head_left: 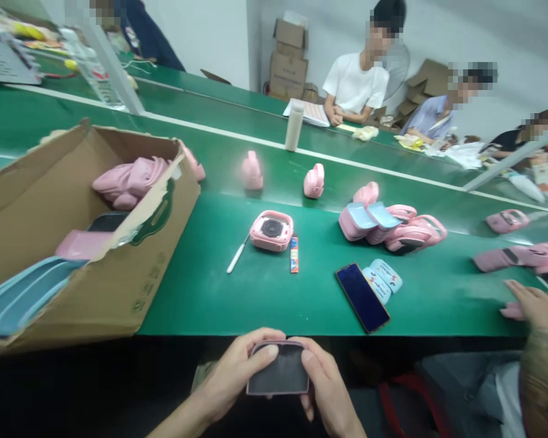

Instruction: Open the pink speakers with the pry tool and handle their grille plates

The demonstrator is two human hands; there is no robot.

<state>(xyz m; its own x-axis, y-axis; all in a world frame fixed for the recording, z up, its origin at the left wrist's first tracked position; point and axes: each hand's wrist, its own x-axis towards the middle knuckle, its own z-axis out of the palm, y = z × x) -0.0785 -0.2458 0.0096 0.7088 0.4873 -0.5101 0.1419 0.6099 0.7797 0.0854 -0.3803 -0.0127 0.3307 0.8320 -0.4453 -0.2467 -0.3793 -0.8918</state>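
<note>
My left hand (237,372) and my right hand (326,383) hold a dark rectangular panel with a pink rim (278,368) between them, just below the front edge of the green conveyor belt (237,304). Both thumbs rest on its dark face. Ahead on the belt lies a pink square speaker-like device (271,231), its round black driver facing up. Beside it are a white stick (236,254) and a small orange-and-blue tube (294,254). Neither hand touches these.
An open cardboard box (159,213) at left holds pink and blue parts. A smartphone (362,298), pale blue tins (381,280) and a heap of pink casings (393,222) lie on the belt. A co-worker's hand (536,307) reaches in at right. Other people sit beyond.
</note>
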